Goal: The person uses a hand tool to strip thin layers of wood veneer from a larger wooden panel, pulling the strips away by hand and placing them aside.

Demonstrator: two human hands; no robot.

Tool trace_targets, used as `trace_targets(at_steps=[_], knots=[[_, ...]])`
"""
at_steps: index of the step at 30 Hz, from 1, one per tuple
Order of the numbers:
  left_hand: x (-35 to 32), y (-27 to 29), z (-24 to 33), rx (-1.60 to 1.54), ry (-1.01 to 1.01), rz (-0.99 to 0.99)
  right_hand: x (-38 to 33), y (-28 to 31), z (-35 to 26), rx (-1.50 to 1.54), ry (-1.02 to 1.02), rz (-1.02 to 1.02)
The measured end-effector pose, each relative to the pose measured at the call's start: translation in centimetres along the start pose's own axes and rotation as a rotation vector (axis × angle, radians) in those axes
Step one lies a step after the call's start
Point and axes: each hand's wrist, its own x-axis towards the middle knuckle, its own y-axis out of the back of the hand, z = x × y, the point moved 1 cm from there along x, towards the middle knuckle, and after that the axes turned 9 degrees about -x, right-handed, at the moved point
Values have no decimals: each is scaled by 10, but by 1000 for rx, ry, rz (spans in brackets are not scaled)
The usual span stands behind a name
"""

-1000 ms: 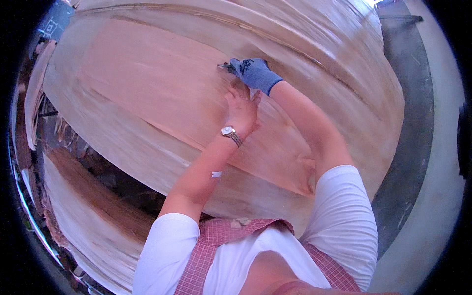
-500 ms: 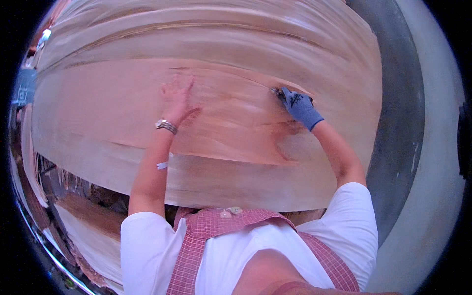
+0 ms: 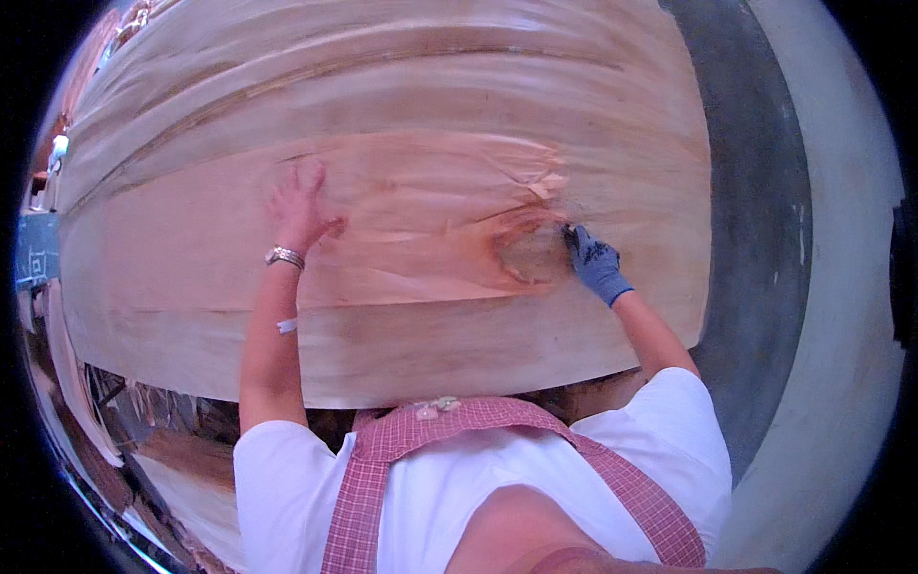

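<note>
A large thin reddish sheet (image 3: 402,258), which looks like wood veneer, lies on a wider pale sheet (image 3: 402,344). My bare left hand (image 3: 301,209) rests on the reddish sheet with its fingers spread, holding nothing. My right hand (image 3: 597,264) wears a blue-grey glove with dark fingertips. Its fingers are closed at the ragged right end of the reddish sheet, beside a darker brown patch (image 3: 531,247). What they hold, if anything, I cannot make out. Beyond them, the sheet's far right corner (image 3: 545,177) is wrinkled and broken into strips.
Wavy pale sheets (image 3: 411,86) rise beyond the work. A dark grey band (image 3: 755,220) of floor curves along the right, with lighter floor (image 3: 832,287) outside it. Scraps and brown sheets (image 3: 182,450) lie lower left. A teal object (image 3: 36,251) stands at the far left.
My right hand has come nearer from the reddish sheet's far edge to its right end. The far right corner now shows creases and split strips. My left hand sits slightly further left.
</note>
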Motion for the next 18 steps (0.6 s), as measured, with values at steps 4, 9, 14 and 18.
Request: trace_targets(at_steps=[4,9,14,18], knots=[[-3,-8,-3,48,-38,26,46,50,-15,205,-12,400],[-12,2,34,79,-47,7,128,89,-42,103,36,334],[-17,-8,26,36,-89,48,84,155,-87,225,249,423],[-21,1,38,-8,-61,12,53,111,-127,770,601,30]])
